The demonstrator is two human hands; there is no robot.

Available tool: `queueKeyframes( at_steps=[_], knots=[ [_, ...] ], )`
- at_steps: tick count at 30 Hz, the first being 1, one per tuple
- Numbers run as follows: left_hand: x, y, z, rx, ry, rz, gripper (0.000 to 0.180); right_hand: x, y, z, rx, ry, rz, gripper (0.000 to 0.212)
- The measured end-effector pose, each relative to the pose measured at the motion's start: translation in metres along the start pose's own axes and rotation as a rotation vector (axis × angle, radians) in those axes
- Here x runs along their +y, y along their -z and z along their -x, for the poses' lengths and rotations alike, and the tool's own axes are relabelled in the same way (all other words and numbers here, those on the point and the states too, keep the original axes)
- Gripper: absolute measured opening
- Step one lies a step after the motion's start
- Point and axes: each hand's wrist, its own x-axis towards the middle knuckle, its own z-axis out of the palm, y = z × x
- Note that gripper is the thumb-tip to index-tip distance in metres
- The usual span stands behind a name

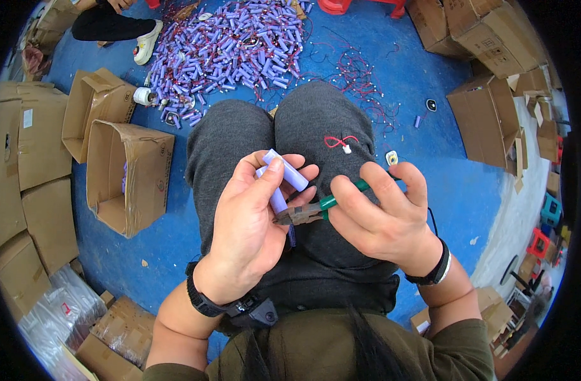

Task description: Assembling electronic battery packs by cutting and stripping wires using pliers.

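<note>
My left hand (243, 213) is closed around two purple cylindrical battery cells (289, 174), which cross each other between thumb and fingers. In my right hand (385, 219) is a pair of green-handled cutting pliers (328, 202), their metal jaws at the lower end of one cell, beside my left fingertips. Whether the jaws bite on anything cannot be made out. Both hands are above my lap. On my right thigh lies a short red wire with a white connector (347, 149), apart from both hands.
A large heap of purple cells (227, 51) with red wires covers the blue floor ahead. Loose wires (360, 76) trail to its right. An open carton (144, 184) stands at left, and more boxes (484, 120) at right. Another person's shoe (148, 43) is beside the heap.
</note>
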Motion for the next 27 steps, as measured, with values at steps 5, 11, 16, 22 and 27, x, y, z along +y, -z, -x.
queueKeyframes(
  at_steps=[5, 11, 16, 22, 27],
  knots=[
    [0.002, 0.005, -0.002, -0.041, -0.037, 0.012, 0.017, 0.013, 0.004, 0.0, -0.042, 0.017, -0.091, 0.015],
    [0.004, 0.022, -0.01, -0.256, -0.381, -0.195, 0.025, 0.022, 0.006, 0.003, -0.245, -0.316, -0.684, 0.026],
    [0.017, 0.028, 0.001, -0.555, -0.343, -0.729, 0.038, 0.025, 0.005, 0.006, -0.317, -0.398, -0.893, 0.027],
    [0.017, 0.028, 0.004, -0.571, -0.293, -0.63, 0.037, 0.029, 0.009, 0.005, -0.329, -0.329, -0.869, 0.027],
    [0.02, 0.029, 0.005, -0.63, -0.284, -0.616, 0.032, 0.029, 0.011, 0.004, -0.281, -0.24, -0.866, 0.028]
  ],
)
